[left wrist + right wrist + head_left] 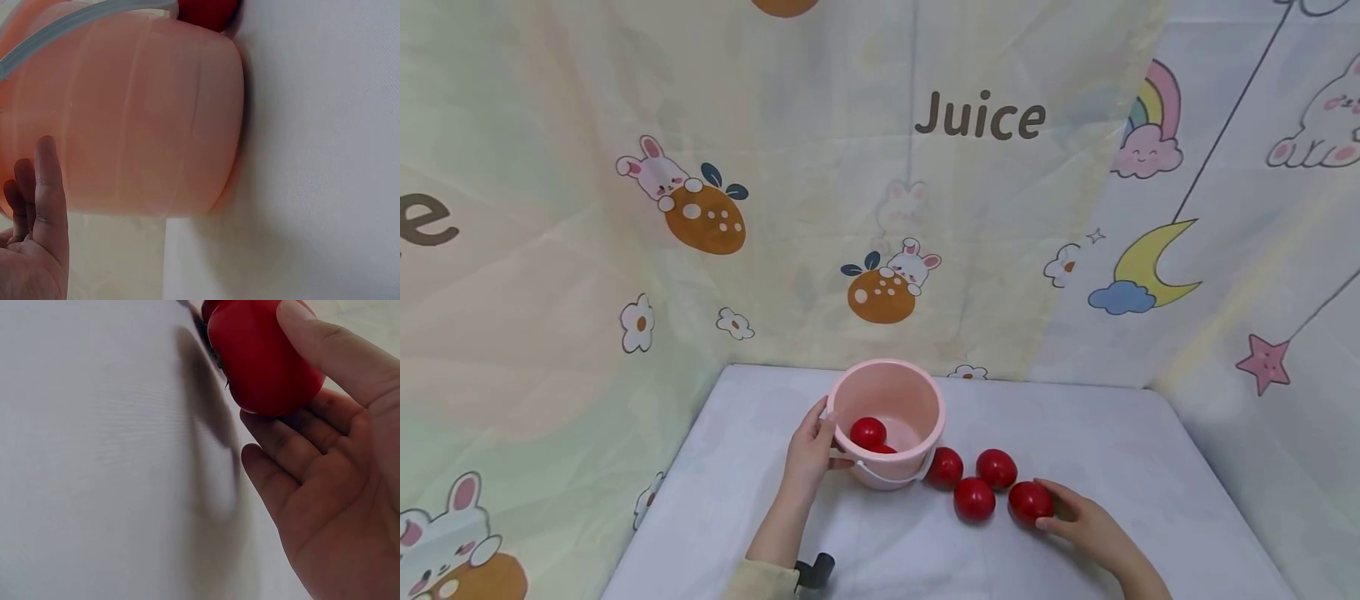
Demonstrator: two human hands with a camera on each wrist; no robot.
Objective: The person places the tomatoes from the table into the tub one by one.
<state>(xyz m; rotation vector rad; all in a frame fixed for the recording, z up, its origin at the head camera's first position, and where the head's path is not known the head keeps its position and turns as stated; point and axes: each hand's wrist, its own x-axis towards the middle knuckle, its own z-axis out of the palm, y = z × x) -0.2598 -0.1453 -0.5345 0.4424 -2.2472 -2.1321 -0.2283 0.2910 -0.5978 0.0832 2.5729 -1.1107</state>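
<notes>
Right hand [1075, 521] pinches the rightmost tomato [1030, 504] between thumb and fingers, with the pink bucket [917, 404] at its ten o'clock beyond three loose tomatoes [974, 500], the left hand [809, 450] holding the bucket's eight-o'clock side.

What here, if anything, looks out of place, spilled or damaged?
Nothing stands out as spilled or damaged: the pink bucket looks whole. The only mild oddity is the red tomato in the right hand, upside down, its green stem facing the tabletop.
</notes>
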